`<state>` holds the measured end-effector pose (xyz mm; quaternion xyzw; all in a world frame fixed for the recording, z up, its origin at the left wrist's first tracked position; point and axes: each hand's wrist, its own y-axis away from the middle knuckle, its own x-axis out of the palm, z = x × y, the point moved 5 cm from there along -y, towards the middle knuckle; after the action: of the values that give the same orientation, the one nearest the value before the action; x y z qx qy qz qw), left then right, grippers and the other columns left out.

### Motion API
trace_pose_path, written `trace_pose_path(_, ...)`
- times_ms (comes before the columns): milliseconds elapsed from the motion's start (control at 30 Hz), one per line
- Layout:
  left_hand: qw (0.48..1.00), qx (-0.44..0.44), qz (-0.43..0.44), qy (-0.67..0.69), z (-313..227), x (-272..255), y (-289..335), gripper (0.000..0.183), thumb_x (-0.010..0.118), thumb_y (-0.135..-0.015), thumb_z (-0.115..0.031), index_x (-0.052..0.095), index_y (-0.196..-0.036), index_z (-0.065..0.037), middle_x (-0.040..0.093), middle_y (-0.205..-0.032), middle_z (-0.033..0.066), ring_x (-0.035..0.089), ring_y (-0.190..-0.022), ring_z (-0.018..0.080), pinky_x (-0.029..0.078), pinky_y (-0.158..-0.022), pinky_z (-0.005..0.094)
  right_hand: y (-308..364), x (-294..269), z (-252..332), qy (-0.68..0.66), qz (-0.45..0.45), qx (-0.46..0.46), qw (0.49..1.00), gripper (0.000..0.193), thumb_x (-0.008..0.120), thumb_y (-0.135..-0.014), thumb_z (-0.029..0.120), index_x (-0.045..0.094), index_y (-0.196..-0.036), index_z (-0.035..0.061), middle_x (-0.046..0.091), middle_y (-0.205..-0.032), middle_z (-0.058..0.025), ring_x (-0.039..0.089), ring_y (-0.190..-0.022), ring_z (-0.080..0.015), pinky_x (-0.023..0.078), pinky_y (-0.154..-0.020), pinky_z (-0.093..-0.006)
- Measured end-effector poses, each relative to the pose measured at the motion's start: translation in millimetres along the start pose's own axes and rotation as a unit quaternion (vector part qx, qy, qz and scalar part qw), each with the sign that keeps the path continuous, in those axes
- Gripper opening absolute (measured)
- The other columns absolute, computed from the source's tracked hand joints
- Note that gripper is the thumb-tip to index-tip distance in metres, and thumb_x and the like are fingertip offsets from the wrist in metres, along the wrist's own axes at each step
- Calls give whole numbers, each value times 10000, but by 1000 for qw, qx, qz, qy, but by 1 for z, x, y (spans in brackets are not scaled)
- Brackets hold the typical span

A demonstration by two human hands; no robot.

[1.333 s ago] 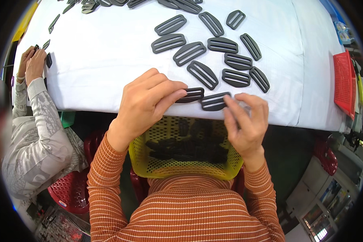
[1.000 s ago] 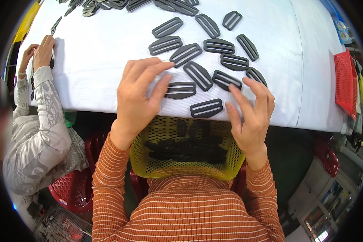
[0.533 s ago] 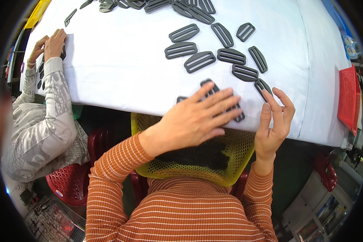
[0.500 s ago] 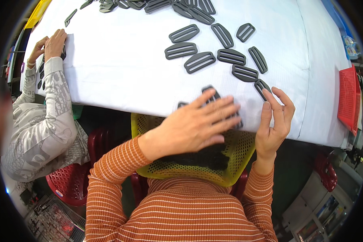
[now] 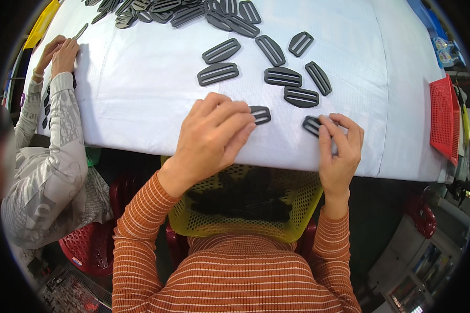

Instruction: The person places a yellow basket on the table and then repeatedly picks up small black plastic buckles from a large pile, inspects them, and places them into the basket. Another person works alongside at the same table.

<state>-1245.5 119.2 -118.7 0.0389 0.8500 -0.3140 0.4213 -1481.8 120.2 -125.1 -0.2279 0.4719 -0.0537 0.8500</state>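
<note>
Near the table's front edge, my left hand is closed, thumb and fingers pinching one end of a black slotted slide buckle. Its other end sticks out to the right. To the right, my right hand pinches a second black slide buckle between thumb and fingertips, partly covering it. Several loose buckles lie flat on the white cloth beyond both hands. Below the table edge, a yellow perforated basket holds a dark heap of black pieces, too dim to tell apart.
A larger pile of buckles lies at the far side of the white-covered table. A co-worker in a grey patterned sleeve handles pieces at the left. A red basket stands at the right edge. Red plastic chairs are below.
My left hand has moved up and left from above the basket's edge and now grips a buckle. The buckles beneath it have left the table edge. My right hand has brought its buckle slightly left.
</note>
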Motion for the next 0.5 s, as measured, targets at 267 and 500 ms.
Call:
trace_pose_path(267,997,-46,14,-68,36,0,-15,411,655,-901,-142,584,-1298,-64,522,-1395,173,464,-1332,358,318,-1146,493,-29,26,7,60,86,-115,988,501,644,-927,351,571,-1355,102,477,-1449,-139,403,-1380,-347,207,-1160,-568)
trace_pose_path(500,996,-59,45,54,55,5,-41,459,622,-940,-191,524,-1371,-67,488,-1442,158,408,-1384,330,291,-1172,442,-93,42,-19,-188,127,-36,973,455,606,-954,362,587,-1332,110,489,-1453,-110,414,-1377,-327,221,-1172,-509)
